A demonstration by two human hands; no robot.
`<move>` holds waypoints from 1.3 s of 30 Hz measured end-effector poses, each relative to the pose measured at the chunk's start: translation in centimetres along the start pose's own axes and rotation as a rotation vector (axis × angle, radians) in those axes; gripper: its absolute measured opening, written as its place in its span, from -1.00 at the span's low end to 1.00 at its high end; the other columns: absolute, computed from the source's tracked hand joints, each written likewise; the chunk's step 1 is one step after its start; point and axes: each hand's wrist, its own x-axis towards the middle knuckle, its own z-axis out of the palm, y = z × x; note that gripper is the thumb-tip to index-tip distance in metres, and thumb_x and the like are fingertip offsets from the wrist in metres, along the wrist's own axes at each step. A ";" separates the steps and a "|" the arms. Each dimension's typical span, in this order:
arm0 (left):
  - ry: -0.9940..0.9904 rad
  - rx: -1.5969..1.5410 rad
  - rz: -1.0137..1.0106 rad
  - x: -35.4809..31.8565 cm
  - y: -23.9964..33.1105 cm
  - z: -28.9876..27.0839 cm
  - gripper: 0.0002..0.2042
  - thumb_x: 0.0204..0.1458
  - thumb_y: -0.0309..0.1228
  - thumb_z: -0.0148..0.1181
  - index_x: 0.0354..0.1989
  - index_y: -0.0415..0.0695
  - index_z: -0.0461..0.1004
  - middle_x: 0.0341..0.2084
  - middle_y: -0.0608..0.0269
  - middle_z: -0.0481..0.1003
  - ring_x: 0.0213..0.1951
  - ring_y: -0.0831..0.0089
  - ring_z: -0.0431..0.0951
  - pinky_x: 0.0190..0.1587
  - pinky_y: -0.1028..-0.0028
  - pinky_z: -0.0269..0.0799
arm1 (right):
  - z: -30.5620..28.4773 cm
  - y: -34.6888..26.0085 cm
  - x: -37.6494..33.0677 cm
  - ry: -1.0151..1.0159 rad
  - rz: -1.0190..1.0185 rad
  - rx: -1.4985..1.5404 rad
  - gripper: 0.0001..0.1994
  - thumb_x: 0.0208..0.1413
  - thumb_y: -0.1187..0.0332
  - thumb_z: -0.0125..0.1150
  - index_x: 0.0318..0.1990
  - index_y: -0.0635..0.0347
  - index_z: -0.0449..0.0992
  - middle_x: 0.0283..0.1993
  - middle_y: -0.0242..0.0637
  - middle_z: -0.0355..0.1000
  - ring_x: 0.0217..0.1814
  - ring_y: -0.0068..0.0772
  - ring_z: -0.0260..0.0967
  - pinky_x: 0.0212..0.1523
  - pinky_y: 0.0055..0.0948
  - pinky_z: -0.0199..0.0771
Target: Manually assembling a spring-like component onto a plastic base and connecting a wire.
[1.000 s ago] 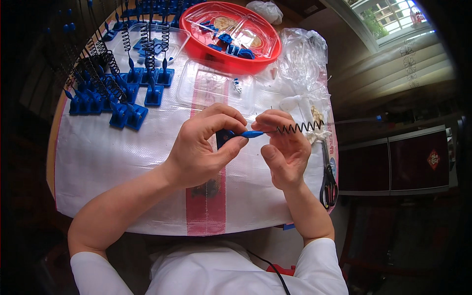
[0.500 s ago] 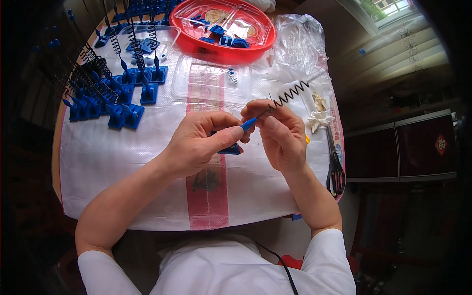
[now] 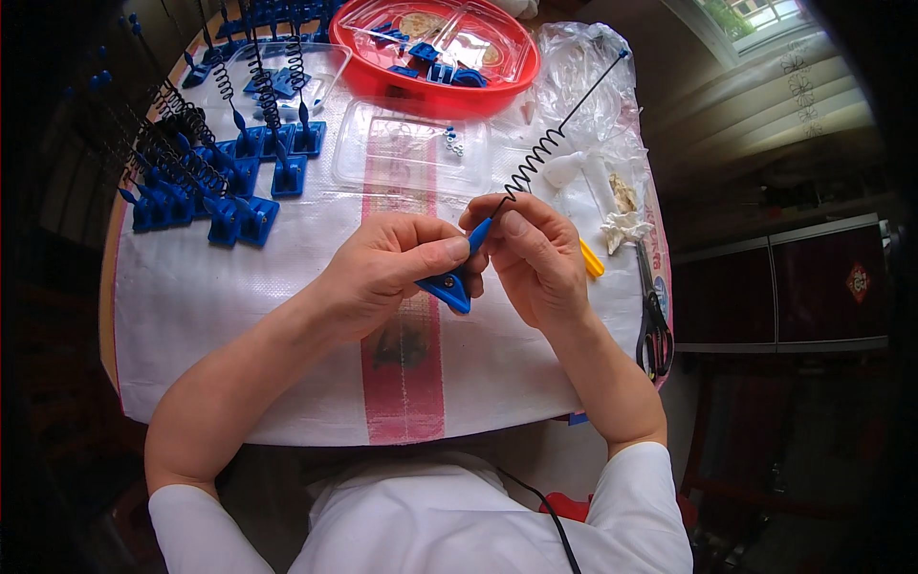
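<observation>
One blue piece [image 3: 447, 291] with one coiled black wire [image 3: 533, 163] sits centrally, gripped by the left hand [image 3: 397, 273]; the right hand [image 3: 537, 258] curls at the wire, its grip unclear. Toward twelve o'clock, one clear tray [image 3: 382, 145] holds small bits [image 3: 452, 143]; beyond, one red basin [image 3: 421, 98] holds at least four blue parts [image 3: 469, 78].

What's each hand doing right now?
Left hand: closed, holding the blue piece.
Right hand: curled at the black coiled wire; grip cannot be told.

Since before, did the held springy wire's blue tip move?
Yes: in view, the blue tip swung left and up, from right of the clear plastic bag to its edge.
</observation>
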 end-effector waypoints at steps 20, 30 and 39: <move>0.018 -0.019 -0.039 0.1 -0.1 -0.3 -0.73 0.17 -0.34 0.21 -0.13 -0.34 0.52 -0.31 0.12 0.55 -0.26 0.39 0.59 -0.13 0.41 0.54 | -0.1 0.5 0.1 -0.033 -0.024 -0.014 -0.82 0.20 0.45 0.20 -0.09 0.32 0.55 -0.16 -0.27 0.51 -0.22 -0.55 0.42 -0.19 -0.51 0.44; 0.034 0.032 0.002 0.1 -0.3 -0.3 -0.73 0.22 -0.30 0.17 -0.14 -0.31 0.52 -0.37 0.15 0.57 -0.31 0.46 0.60 -0.21 0.48 0.53 | 0.2 0.3 0.1 -0.046 -0.048 -0.078 -0.84 0.21 0.46 0.20 -0.12 0.33 0.56 -0.14 -0.28 0.46 -0.25 -0.56 0.40 -0.20 -0.53 0.46; 0.039 -0.005 -0.012 0.0 -0.2 -0.3 -0.74 0.19 -0.32 0.19 -0.16 -0.32 0.52 -0.37 0.14 0.56 -0.29 0.45 0.58 -0.15 0.45 0.50 | 0.2 0.6 0.1 -0.030 -0.052 -0.081 -0.85 0.21 0.48 0.20 -0.12 0.33 0.57 -0.13 -0.28 0.45 -0.22 -0.57 0.38 -0.19 -0.54 0.44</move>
